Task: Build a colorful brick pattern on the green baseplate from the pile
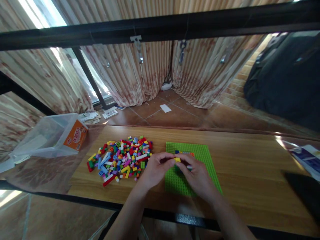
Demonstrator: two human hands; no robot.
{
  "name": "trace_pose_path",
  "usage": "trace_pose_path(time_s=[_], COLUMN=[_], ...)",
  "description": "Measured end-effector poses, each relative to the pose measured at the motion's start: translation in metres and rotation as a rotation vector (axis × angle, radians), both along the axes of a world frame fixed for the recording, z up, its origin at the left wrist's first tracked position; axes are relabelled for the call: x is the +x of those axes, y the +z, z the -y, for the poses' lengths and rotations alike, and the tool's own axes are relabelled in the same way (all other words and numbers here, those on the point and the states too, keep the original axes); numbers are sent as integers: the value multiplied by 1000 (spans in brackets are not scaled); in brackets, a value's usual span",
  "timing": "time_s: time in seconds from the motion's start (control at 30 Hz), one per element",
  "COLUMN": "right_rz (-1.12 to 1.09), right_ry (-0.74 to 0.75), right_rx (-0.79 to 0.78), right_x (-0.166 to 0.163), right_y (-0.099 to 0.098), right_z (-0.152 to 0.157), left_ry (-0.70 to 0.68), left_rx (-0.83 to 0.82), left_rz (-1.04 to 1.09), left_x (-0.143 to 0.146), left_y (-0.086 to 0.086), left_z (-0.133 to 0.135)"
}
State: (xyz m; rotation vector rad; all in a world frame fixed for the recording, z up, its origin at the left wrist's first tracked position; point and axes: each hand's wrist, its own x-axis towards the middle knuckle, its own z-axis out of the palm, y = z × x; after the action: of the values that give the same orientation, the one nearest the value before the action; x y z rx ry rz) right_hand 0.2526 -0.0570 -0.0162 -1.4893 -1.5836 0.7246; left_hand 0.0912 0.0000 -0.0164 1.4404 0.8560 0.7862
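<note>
Above a green baseplate (210, 166), both hands meet around a small yellow toy brick (177, 159). My left hand (156, 168) pinches it from the left between thumb and fingers. From the other side my right hand (197, 173) closes on the same brick with thumb and forefinger. Several coloured bricks (185, 152) show on the baseplate behind the fingers, partly covered by my right hand. Left of the baseplate lies a loose heap of mixed toy bricks (125, 158) on the wooden board.
A clear plastic bin (52, 140) with an orange label stands beyond the left end of the wooden table (250, 173). A black flat object (302, 193) and some printed packaging (307, 160) lie at the right. A black bar (160, 28) crosses in front of the curtains.
</note>
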Motion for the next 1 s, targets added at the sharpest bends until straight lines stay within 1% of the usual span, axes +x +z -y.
trace_pose_path(time_s=[0.1,0.17,0.23,0.3,0.37,0.47,0.63,0.73,0.83,1.0], right_rz=[24,49,88,143,200,258,280,290,300,291], right_ry=[-66,-168,-272,-339,-367,-379,-329,-316,-303,-252], right_rx=[-21,-21,-24,-44,-70,-80,-21,-26,-46,-38], right_x=[16,30,45,58,67,73,73,72,70,62], right_y=[-2,-5,-9,-14,-18,-22,-25,-25,-24,-22], right_z=[-3,-5,-8,-11,-12,-13,-15,-16,-17,-17], left_ry=[39,121,209,249,220,132,11,-31,-55,-40], left_rx=[13,46,114,196,268,343,385,401,411,419], left_rz=[-30,-74,-155,-243,-322,-424,-510,-543,-549,-546], left_x=[9,13,16,19,22,29,36,37,38,41], left_y=[-4,-6,-9,-10,-10,-9,-12,-14,-15,-18], left_z=[-1,-4,-7,-9,-10,-8,-4,-5,-4,2])
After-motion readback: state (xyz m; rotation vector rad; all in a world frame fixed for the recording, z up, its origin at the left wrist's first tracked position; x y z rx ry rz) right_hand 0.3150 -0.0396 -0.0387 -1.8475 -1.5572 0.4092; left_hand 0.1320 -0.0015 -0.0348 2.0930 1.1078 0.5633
